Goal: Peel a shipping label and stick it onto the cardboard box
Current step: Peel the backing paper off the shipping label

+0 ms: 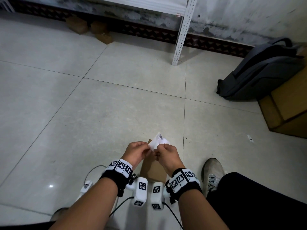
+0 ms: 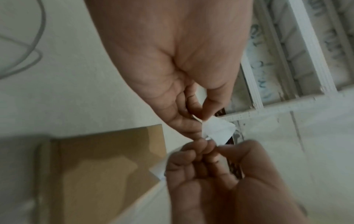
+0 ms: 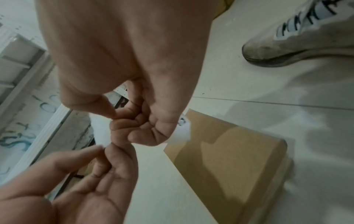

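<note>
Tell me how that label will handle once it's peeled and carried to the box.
Probably floppy: the label already bends and creases between the left hand and right hand. Likely very light, since fingertip pinches alone hold it above the box. Its thin sheet may curl onto itself, so keeping two corners held seems wise.

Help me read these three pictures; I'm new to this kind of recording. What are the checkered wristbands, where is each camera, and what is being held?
No robot here: a person works with bare hands. The large picture comes from a head-worn camera looking down; the other two come from small cameras on the wrists, worn with the marker wristbands. The left hand and right hand both pinch a white shipping label, seemingly working at its edge. Below them a cardboard box lies on the tiled floor. A grey backpack leans on larger boxes to the right.
</note>
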Action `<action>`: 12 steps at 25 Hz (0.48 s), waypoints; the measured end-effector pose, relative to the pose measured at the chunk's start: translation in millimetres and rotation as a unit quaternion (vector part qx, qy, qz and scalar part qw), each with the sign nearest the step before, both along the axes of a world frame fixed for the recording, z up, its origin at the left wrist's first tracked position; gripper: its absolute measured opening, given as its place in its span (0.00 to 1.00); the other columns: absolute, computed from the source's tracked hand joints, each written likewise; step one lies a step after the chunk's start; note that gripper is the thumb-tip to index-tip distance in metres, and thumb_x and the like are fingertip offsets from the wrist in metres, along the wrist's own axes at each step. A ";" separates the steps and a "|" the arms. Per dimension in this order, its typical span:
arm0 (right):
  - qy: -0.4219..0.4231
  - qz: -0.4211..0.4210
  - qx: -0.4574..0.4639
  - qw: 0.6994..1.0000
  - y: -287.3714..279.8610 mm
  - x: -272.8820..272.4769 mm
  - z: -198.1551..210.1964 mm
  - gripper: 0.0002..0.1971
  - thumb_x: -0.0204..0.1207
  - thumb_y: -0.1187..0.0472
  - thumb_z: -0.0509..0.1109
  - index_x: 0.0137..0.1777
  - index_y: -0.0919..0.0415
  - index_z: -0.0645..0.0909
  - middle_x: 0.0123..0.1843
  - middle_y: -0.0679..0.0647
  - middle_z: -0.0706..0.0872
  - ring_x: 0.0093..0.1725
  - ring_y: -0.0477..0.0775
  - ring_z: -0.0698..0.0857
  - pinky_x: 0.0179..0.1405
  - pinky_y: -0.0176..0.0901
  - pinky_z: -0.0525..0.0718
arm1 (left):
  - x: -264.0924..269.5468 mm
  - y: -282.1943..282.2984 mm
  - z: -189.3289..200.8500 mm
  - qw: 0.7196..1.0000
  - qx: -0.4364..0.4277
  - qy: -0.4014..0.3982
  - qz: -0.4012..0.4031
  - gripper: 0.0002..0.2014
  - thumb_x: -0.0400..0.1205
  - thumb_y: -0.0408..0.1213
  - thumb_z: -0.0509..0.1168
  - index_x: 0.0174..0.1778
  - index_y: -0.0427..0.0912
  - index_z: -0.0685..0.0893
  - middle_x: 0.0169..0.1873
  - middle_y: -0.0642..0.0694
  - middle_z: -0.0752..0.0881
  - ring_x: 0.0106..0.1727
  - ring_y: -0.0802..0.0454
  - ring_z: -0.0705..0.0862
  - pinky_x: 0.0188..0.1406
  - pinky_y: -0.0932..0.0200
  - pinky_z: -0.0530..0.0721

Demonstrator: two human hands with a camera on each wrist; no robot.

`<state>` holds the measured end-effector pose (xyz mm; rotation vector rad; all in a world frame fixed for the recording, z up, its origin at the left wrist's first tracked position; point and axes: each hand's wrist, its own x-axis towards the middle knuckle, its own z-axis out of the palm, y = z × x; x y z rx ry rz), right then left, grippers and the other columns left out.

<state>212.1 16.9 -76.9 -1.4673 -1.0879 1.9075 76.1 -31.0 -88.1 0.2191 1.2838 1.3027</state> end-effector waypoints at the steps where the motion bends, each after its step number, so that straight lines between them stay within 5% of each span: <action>1: 0.034 -0.021 -0.032 0.999 0.1 -0.3 0.4 0.10 0.78 0.71 0.62 0.37 0.68 0.81 0.32 0.62 0.83 0.33 0.58 0.81 0.36 0.47 0.79 | 0.4 0.7 2.0 0.999 -0.010 -0.045 0.020 0.08 0.81 0.20 0.64 0.36 0.27 0.84 0.32 0.36 0.86 0.36 0.46 0.86 0.38 0.62 0.90; 5: 0.149 -0.071 -0.135 0.977 2.2 1.5 9.6 0.11 0.82 0.67 0.60 0.43 0.69 0.82 0.34 0.60 0.81 0.34 0.53 0.78 0.40 0.45 0.76 | 3.6 4.5 5.6 0.979 -0.095 -0.160 0.079 0.07 0.81 0.23 0.64 0.37 0.26 0.83 0.28 0.37 0.84 0.30 0.50 0.80 0.25 0.68 0.85; 8: 0.102 -0.056 -0.127 0.985 1.4 0.8 6.4 0.13 0.79 0.66 0.61 0.39 0.67 0.85 0.32 0.59 0.81 0.34 0.56 0.79 0.37 0.45 0.78 | 1.9 7.7 -2.7 0.995 -0.094 0.009 0.016 0.08 0.75 0.30 0.68 0.31 0.31 0.83 0.24 0.40 0.81 0.27 0.48 0.76 0.28 0.56 0.79; 10: 0.070 -0.056 -0.129 0.988 2.4 2.9 0.1 0.12 0.76 0.66 0.62 0.46 0.71 0.86 0.40 0.65 0.86 0.43 0.64 0.84 0.43 0.50 0.83 | 1.8 7.5 -4.0 0.979 -0.082 0.169 -0.081 0.10 0.70 0.36 0.71 0.31 0.30 0.87 0.26 0.36 0.85 0.31 0.46 0.81 0.38 0.52 0.83; 12: 0.090 -0.057 -0.168 0.980 2.3 8.2 -3.5 0.14 0.77 0.64 0.63 0.53 0.72 0.85 0.49 0.68 0.87 0.51 0.67 0.85 0.46 0.53 0.86 | 3.4 6.5 -7.5 0.963 -0.072 0.232 -0.113 0.10 0.72 0.34 0.72 0.35 0.28 0.90 0.30 0.34 0.90 0.33 0.48 0.85 0.45 0.52 0.87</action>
